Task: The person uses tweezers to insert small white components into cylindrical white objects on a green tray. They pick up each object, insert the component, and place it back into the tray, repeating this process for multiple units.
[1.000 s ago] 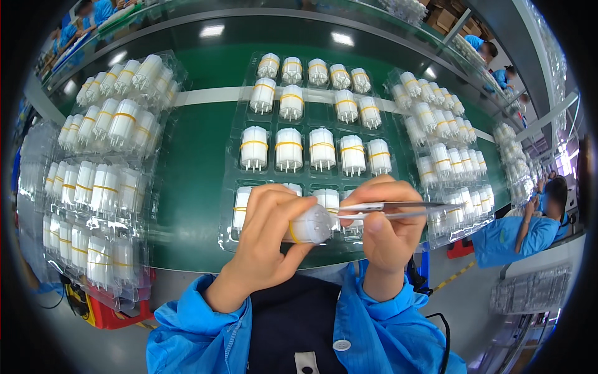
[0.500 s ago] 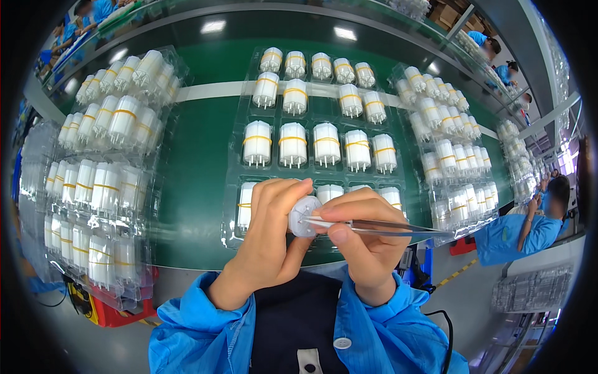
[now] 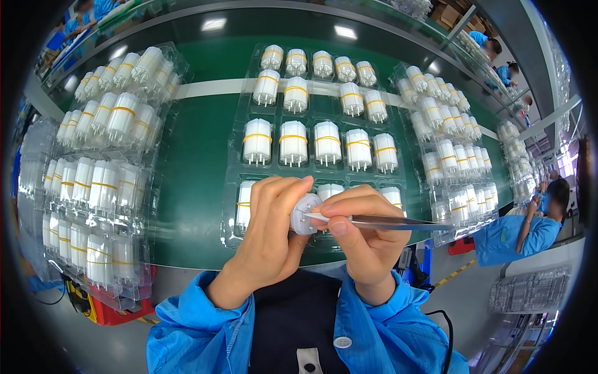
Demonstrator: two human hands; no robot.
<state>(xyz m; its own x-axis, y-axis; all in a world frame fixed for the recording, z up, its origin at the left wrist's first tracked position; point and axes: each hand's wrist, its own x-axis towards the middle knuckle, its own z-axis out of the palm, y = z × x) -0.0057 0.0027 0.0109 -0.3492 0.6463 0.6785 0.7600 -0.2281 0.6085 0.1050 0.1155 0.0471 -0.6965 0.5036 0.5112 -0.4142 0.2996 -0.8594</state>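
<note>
The cylinder [image 3: 303, 220] is gripped in the left hand [image 3: 265, 230], its pronged end turned toward the right hand [image 3: 367, 234]. Tweezers [image 3: 389, 221] are pinched in the right hand, tips at that end; contact cannot be confirmed. Both are held over the near edge of a clear tray [image 3: 280, 173] on the green surface [image 3: 187, 206].

Pronged white cylinder [image 3: 301, 224], round end facing right, in the left hand [image 3: 265, 234]; slim metal tweezers [image 3: 392, 221], tips at that end.
</note>
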